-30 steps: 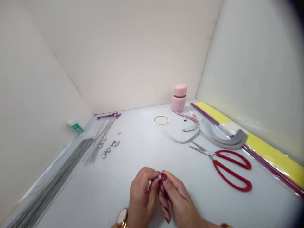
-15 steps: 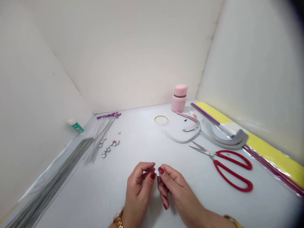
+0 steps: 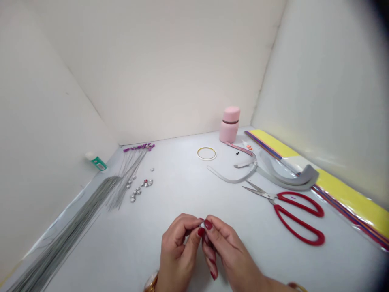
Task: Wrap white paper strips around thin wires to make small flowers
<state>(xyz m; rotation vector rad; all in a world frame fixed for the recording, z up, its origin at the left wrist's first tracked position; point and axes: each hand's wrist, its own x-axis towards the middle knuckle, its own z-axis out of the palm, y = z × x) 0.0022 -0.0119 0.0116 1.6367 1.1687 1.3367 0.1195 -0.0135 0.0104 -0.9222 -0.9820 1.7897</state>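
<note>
Both hands meet low in the middle, above the white table. My left hand (image 3: 180,247) pinches a tiny silvery-white folded piece (image 3: 202,225) between thumb and forefinger. From the other side, the thumb and fingers of my right hand (image 3: 226,247) close on the same piece. Most of it is covered by fingertips, so its exact shape cannot be made out. To the left lie several small silver puffed stars (image 3: 136,192), one group with a red spot. Red-handled scissors (image 3: 273,198) rest to the right with their blades slightly apart.
At left lie a bundle of grey wires (image 3: 69,227) and purple-tipped stems (image 3: 138,149), near a green-and-white tube (image 3: 99,163). Farther back are a tape ring (image 3: 206,158) and a pink flask (image 3: 229,125). Pale strips (image 3: 285,180) and yellow sheets (image 3: 343,190) line the right side.
Both hands have come slightly lower and closer together. My left fingertips have closed in on the small piece, which shows less than before.
</note>
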